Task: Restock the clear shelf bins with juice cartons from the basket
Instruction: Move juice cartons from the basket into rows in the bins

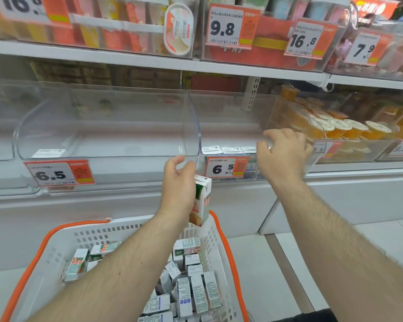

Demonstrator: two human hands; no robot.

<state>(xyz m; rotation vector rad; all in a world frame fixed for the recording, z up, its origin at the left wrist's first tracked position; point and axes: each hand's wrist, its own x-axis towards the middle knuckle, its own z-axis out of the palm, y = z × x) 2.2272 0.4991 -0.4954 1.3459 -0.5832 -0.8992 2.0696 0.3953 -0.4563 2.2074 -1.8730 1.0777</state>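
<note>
My left hand (178, 182) holds one juice carton (201, 201) upright, just below the front corner of the clear shelf bins. The left clear bin (102, 145) has only a white label inside. In the right clear bin (230, 156), a row of white carton tops (228, 149) lies along the front wall. My right hand (283, 154) hovers at that bin's front right edge with fingers loosely curled; nothing shows in it. Below, a white basket with orange rim (221, 240) holds several juice cartons (196, 296).
Price tags reading 6.5 (58, 174) hang on the bin fronts. A bin of orange jelly cups (340, 129) stands right of my right hand. The upper shelf (149, 59) carries packed bins with price tags. White floor lies right of the basket.
</note>
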